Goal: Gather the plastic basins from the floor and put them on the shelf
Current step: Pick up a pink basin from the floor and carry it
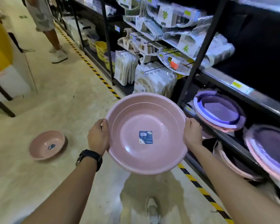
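Between hands, pink basin gripped

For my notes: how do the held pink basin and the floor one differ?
The held basin is up in the air, its rim held by the left hand and right hand; the floor basin lies untouched. The held basin is nearer the shelf than the floor basin. Both are pink with a blue label inside.
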`<state>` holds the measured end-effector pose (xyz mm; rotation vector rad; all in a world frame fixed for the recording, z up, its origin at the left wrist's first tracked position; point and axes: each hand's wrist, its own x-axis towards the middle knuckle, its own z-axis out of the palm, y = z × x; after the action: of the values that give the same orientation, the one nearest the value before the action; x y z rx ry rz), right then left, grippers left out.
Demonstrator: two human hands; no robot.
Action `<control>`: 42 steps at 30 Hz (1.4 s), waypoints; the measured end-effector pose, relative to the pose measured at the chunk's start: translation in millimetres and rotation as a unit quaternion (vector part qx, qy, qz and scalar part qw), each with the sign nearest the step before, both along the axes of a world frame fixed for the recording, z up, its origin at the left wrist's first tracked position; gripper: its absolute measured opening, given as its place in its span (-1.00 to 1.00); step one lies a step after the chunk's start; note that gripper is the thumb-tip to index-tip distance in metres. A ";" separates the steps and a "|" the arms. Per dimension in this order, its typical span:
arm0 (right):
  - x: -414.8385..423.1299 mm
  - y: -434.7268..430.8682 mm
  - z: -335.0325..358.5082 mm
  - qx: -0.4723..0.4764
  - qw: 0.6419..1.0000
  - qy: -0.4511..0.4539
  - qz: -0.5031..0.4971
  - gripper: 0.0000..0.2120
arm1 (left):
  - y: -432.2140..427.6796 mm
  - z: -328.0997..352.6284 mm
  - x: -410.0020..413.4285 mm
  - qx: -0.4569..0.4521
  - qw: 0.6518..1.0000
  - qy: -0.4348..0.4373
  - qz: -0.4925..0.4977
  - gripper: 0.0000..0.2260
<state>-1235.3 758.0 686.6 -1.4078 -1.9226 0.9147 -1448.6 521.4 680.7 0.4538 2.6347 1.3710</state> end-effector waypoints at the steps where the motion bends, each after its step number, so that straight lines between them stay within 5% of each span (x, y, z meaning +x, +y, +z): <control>1: 7.4 -13.9 11.7 0.001 1.000 0.008 -0.014 -0.67 | -9.8 11.6 3.4 0.002 1.000 0.005 -0.008 -0.64; 17: 251.6 -189.9 86.3 0.033 0.974 0.123 -0.186 -0.76 | -78.8 101.6 166.3 0.029 0.970 0.027 -0.239 -0.64; 30: 512.2 -377.3 56.9 0.014 0.943 0.062 -0.327 -0.68 | -164.6 64.5 397.1 0.008 0.914 -0.036 -0.405 -0.64; 42: 596.6 -490.8 46.3 0.003 0.897 0.050 -0.439 -0.71 | -212.9 34.1 493.1 0.010 0.859 -0.086 -0.504 -0.64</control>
<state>-638.7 267.2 733.0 -1.9097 -0.9928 0.5071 -955.5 308.5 714.8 1.3710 1.7136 0.9735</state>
